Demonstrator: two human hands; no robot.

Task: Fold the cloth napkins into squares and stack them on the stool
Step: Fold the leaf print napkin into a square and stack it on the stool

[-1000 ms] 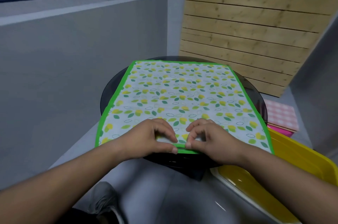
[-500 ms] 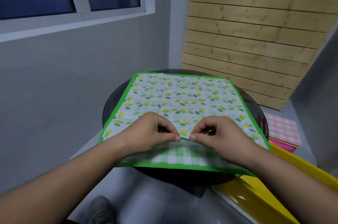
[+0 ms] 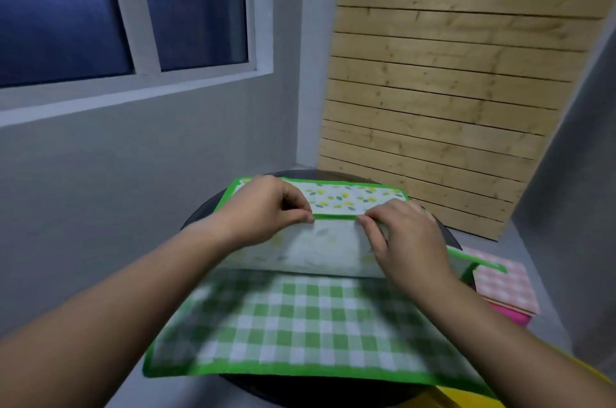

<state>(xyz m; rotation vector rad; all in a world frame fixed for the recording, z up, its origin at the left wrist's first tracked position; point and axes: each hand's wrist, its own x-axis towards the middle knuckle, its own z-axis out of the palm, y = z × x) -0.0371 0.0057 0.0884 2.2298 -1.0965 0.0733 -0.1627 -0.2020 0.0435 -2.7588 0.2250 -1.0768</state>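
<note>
Now, napkin (image 3: 300, 314) hem in fingers (image 3: 301, 217).

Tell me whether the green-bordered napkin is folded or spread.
Mid-fold: both hands, left hand and right hand, pinch the green-bordered napkin near edge and carry it toward the far edge.

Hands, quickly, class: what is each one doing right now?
Left hand: closed, pinching the green hem of the napkin.
Right hand: closed, pinching the same hem.
</note>
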